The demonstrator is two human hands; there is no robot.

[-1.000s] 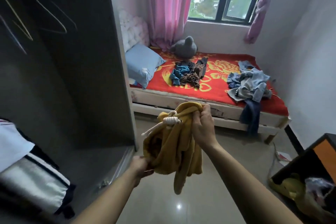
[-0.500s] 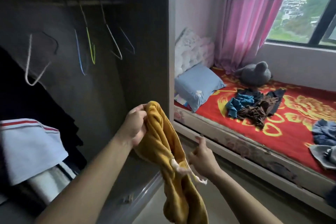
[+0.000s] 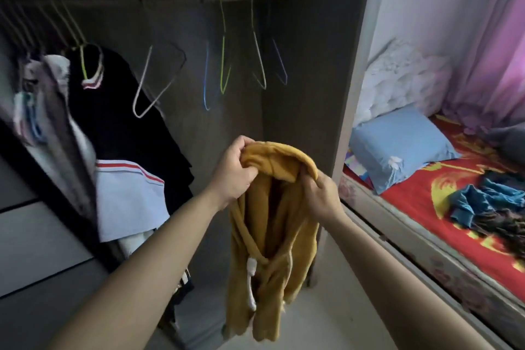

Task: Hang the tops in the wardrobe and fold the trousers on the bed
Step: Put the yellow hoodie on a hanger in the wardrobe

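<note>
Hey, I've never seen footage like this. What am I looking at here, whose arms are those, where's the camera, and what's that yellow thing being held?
There is no machine here: the two arms belong to a person, and the single picture comes from a wide-angle camera worn on their head, looking forward and down. That is why the arms reach in from the bottom edge. The left hand and the right hand both grip a mustard top near its hood, and it hangs down between them. In front stands an open wardrobe with a rail; several bare wire hangers hang on it, and a black garment hangs at the left. On the right is a bed with a red cover, a blue pillow and a heap of crumpled clothes.
</note>
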